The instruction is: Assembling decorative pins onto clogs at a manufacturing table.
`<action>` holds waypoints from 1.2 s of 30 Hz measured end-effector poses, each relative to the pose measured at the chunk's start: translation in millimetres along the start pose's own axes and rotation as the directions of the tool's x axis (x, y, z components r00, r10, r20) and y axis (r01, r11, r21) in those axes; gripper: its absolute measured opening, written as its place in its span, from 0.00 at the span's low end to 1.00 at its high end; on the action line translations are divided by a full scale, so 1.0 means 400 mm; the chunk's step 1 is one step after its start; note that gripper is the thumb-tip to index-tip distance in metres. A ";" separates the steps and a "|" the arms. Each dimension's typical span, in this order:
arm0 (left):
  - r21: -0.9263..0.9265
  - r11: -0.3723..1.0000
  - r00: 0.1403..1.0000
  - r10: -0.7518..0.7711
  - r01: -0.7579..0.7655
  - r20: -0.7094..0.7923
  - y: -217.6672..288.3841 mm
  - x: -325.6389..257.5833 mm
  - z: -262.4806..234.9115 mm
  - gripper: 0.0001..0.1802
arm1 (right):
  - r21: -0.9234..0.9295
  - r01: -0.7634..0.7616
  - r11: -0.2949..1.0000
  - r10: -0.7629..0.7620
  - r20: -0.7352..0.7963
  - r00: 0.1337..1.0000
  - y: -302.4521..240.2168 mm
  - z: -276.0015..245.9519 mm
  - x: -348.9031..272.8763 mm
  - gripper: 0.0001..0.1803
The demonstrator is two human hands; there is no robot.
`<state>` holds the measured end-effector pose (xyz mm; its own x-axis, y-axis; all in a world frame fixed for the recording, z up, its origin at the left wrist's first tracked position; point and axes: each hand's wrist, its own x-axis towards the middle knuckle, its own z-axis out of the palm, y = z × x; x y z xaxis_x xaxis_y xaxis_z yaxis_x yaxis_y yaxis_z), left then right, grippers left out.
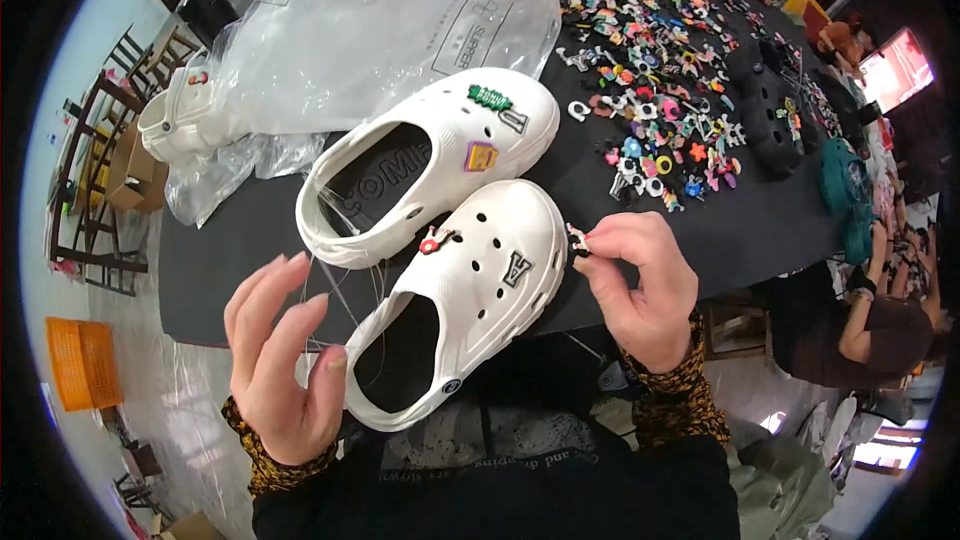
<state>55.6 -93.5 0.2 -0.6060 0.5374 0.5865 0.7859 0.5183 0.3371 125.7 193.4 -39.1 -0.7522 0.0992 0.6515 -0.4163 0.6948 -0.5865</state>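
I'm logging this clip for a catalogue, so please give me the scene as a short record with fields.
left hand: open left hand, fingers spread beside the heel of the near white clog
right hand: right hand pinches a small charm at the clog's toe edge
near clog: carries a red charm and a letter charm
second clog: far white clog, also with charms
table: black table with a pile of colourful charms and clear plastic bags
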 end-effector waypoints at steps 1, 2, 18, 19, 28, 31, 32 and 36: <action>0.003 1.000 1.000 -0.007 0.007 0.007 0.006 -0.004 -0.008 0.14 | 0.007 -0.006 1.000 0.006 0.005 1.000 -0.005 0.010 -0.004 0.15; -0.141 0.990 0.999 -0.027 0.031 0.027 0.014 -0.010 -0.018 0.14 | 0.018 0.015 1.000 -0.015 0.020 1.000 -0.013 0.018 -0.010 0.15; -0.658 0.164 0.675 -0.091 0.735 0.732 0.047 0.018 0.066 0.24 | -0.028 0.132 0.991 -0.128 0.121 0.984 -0.061 0.102 -0.054 0.19; -0.584 0.220 0.604 -0.036 0.782 0.796 0.040 0.021 0.069 0.22 | -0.026 0.133 0.991 -0.128 0.125 0.984 -0.060 0.104 -0.055 0.19; -0.553 0.330 0.609 -0.090 0.765 0.788 0.028 0.011 0.087 0.13 | -0.036 0.134 0.990 -0.127 0.158 0.979 -0.052 0.106 -0.055 0.17; -0.548 0.340 0.615 -0.126 0.764 0.779 0.035 0.019 0.086 0.12 | -0.021 0.149 0.989 -0.145 0.145 0.979 -0.045 0.110 -0.059 0.17; -0.538 0.345 0.610 -0.140 0.769 0.780 0.037 0.022 0.084 0.12 | -0.018 0.141 0.990 -0.137 0.135 0.981 -0.045 0.111 -0.061 0.17; -0.529 0.375 0.610 -0.137 0.761 0.780 0.035 0.018 0.088 0.11 | -0.024 0.108 0.994 -0.105 0.114 0.988 -0.054 0.115 -0.062 0.17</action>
<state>58.1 -58.9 -17.0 -0.5730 0.7762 -0.2631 -0.1015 0.2514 0.9626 129.8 143.0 -64.9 -0.7577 -0.0556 0.6503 -0.4826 0.7185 -0.5008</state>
